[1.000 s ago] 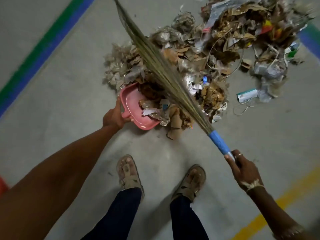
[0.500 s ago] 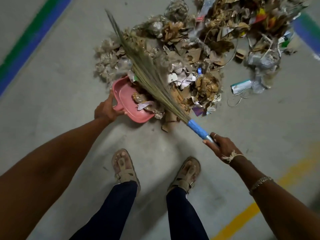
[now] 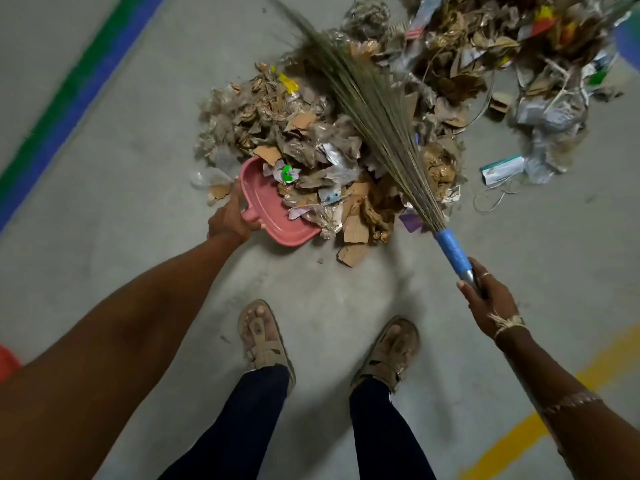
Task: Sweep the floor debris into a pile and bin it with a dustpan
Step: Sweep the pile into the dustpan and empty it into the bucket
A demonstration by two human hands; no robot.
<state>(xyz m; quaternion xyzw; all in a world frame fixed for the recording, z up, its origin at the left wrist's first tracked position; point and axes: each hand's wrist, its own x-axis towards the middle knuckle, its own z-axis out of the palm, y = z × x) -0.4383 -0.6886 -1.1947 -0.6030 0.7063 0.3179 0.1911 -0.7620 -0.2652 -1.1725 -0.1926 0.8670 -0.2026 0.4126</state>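
Left hand [image 3: 230,216] grips the pink dustpan [image 3: 273,216] handle, right hand [image 3: 490,299] the broom [image 3: 381,109]. The debris [image 3: 311,147] half fills the pan: light, loose, likely to spill; keep it level.

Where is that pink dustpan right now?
Head view, left of centre: the left hand holds the pink dustpan by its handle, its mouth against the debris pile.
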